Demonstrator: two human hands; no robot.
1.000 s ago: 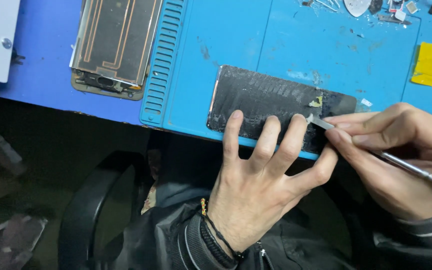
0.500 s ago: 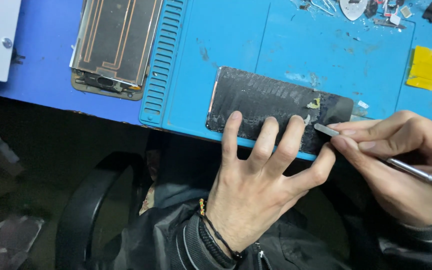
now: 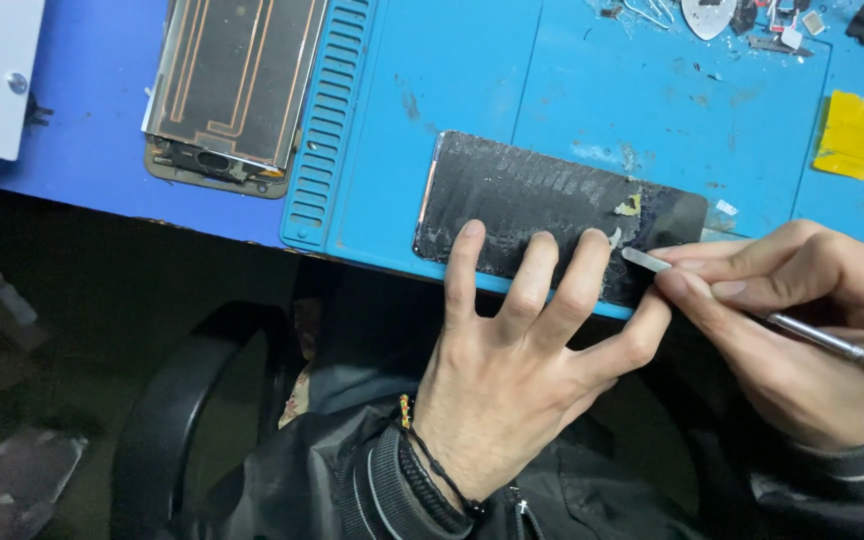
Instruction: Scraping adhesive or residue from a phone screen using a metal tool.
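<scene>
Blue desk (image 3: 82, 200) carries a lighter blue mat (image 3: 512, 90), its near edge over a dark lap and chair.

Head view: I see the dark panel (image 3: 542, 200) lying flat on the mat's near edge, coated in grey adhesive residue. My left hand (image 3: 512, 370) is spread, three fingertips (image 3: 470, 238) pressing the panel down, grasping nothing. My right hand (image 3: 792, 330) pinches a metal spudger (image 3: 752, 310), blade at the panel's right end. A phone frame (image 3: 227, 85) lies apart at upper left, yellow tape (image 3: 857, 135) at right.

Step in hand, by my judgement: scraping residue. Next calls for a shallow blade angle and steady hold-down pressure.

Against the earlier frame, the blade has drawn slightly right; the left hand is unmoved.
</scene>
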